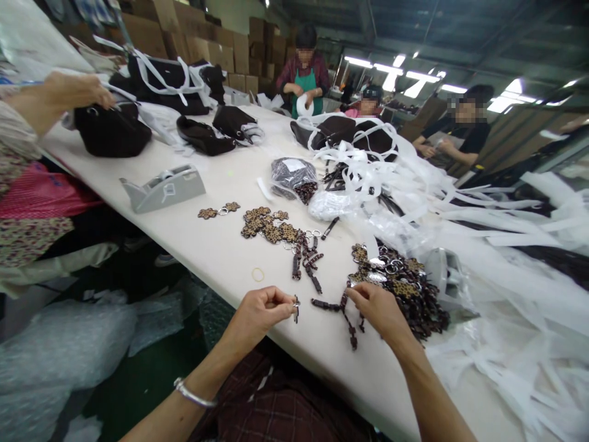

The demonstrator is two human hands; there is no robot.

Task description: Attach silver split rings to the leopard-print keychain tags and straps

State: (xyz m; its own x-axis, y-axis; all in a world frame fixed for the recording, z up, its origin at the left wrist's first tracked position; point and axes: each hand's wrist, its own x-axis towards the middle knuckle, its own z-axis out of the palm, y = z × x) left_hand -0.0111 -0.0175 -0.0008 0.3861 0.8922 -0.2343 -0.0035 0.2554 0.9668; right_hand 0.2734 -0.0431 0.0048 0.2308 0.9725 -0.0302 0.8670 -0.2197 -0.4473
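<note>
My left hand (269,310), with a silver bangle at the wrist, pinches a small metal clasp (297,308) over the table's near edge. To the right, my right hand (375,304) has its fingers closed on the top of a dark beaded strap (352,328), whose strands hang over the table. Beside that hand lies a big heap of dark beaded charms (421,294) with rings and flower pieces. Farther up are leopard-print flower charms (271,227) in a loose pile, and a pair of linked flowers (208,213) sits left of them.
A grey tape dispenser (168,189) stands at the table's left edge. Dark bags (113,129) lie farther back, near another person's hand. White strips (483,215) and clear plastic cover the right side. A rubber band (258,274) lies near the front edge. Several people work beyond.
</note>
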